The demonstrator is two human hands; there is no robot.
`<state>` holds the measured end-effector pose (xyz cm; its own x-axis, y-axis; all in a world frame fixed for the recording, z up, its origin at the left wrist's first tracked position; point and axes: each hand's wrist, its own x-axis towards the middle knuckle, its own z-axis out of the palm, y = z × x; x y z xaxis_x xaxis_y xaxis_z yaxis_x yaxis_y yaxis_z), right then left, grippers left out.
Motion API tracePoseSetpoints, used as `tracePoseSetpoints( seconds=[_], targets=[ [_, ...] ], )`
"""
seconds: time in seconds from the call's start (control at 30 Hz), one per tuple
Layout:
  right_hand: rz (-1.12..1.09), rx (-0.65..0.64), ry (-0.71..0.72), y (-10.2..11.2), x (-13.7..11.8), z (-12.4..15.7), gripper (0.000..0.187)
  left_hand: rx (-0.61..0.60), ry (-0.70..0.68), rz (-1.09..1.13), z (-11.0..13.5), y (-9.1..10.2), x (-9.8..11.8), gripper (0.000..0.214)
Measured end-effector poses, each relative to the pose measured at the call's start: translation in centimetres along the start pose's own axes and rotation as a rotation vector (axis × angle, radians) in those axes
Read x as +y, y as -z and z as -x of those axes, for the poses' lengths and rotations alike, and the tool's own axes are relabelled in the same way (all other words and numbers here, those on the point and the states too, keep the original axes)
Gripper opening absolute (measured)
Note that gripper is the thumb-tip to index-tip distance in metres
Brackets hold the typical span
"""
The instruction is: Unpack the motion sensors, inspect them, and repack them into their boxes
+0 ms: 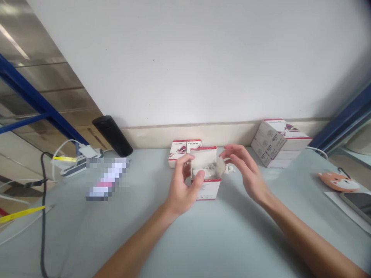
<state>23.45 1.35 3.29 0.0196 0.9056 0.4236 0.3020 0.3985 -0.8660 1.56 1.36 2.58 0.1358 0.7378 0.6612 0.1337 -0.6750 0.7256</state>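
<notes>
White card with red edges makes the small box (pixel 205 190), which stands open on the pale table (pixel 232 239), right in front of the person. Its top flaps stand up, and something shiny and white sits inside, but it is hard to see what. The left hand (pixel 181 187) has the box by its left side, with the fingers bent around the card and the thumb near the front. The right hand (pixel 246 173) is open, with its fingers softly curved. It is just beside the right flap and does not seem to hold anything.

The box looks light and thin, so it may bend if squeezed hard. The flaps look soft, and the lower walls look like the firmer place to hold. Two more boxes (pixel 185 152) stand just behind it, and a stack of boxes (pixel 278 143) is to the right. A black tube (pixel 112 136) stands by the wall (pixel 188 61). A power strip (pixel 78 164) lies to the left.
</notes>
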Motion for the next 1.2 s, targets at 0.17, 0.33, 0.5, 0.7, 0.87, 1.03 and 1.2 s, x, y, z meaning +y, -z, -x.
tracePoseSetpoints(
  seconds=[0.17, 0.33, 0.5, 0.7, 0.87, 1.03, 1.2],
  targets=[
    [0.749, -0.219, 0.059, 2.3, 4.3, -0.6, 0.038, 0.044, -0.017, 0.004, -0.1, 0.0, -0.2, 0.039],
    [0.864, -0.294, 0.084, 2.0, 6.3, -0.6, 0.037, 0.044, 0.015, 0.001, -0.1, 0.1, -0.4, 0.04],
    [0.731, -0.348, 0.049, 1.8, 6.4, -0.9, 0.035, 0.038, 0.036, 0.022, -0.2, 0.0, -0.2, 0.038],
    [0.659, -0.326, -0.019, 1.8, 6.1, -0.9, 0.037, 0.034, 0.018, 0.022, -0.1, 0.0, -0.3, 0.039],
    [0.555, -0.255, -0.01, 2.0, 5.5, -1.0, 0.037, 0.043, -0.004, -0.044, -0.1, 0.2, -0.5, 0.04],
    [0.303, 0.016, -0.066, 2.3, 3.3, -1.7, 0.043, 0.048, -0.022, -0.028, -0.1, 0.2, -0.6, 0.04],
    [0.101, 0.154, -0.038, 3.4, -0.8, -2.0, 0.049, 0.099, 0.014, 0.013, 0.6, -0.5, -0.8, 0.044]
  ],
)
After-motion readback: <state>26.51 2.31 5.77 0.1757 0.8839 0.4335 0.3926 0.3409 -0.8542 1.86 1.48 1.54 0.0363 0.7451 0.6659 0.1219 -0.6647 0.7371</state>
